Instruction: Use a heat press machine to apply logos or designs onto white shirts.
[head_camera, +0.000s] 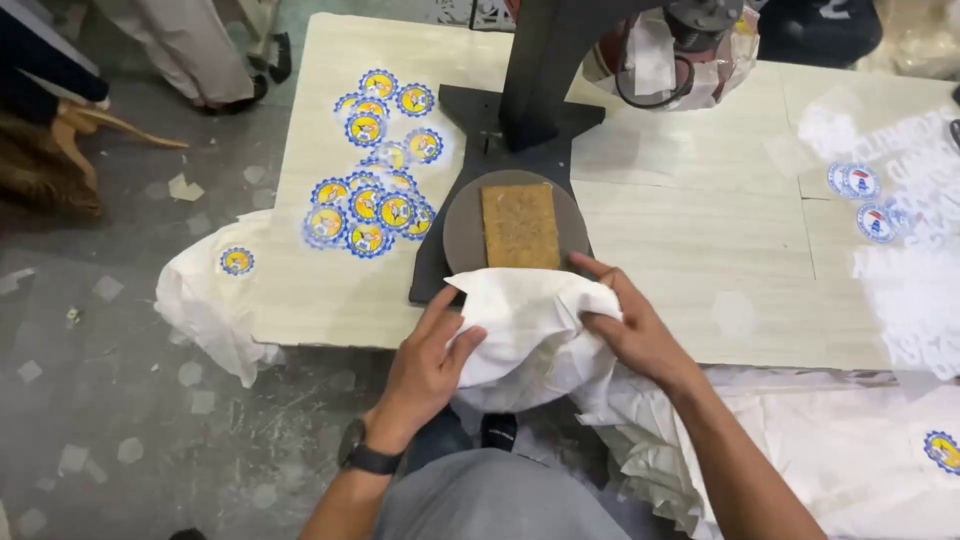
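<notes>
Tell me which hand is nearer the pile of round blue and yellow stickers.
Left. The left hand holds the white cloth just below and right of the stickers. The right hand holds the cloth's other side, farther right, beyond the brown pad.

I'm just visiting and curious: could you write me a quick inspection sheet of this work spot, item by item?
Surface: pale table bearing a dark press stand.
Job's things: white cloth at the round platen; tan pad on the platen.
Clutter: round blue-yellow badges in a loose pile; blue-white badges; white garments heaped at right.
Hands: left hand and right hand both grip the cloth.
Cables: nothing seen.
Surroundings: grey floor littered with paper scraps; another person's feet at top left.
</notes>
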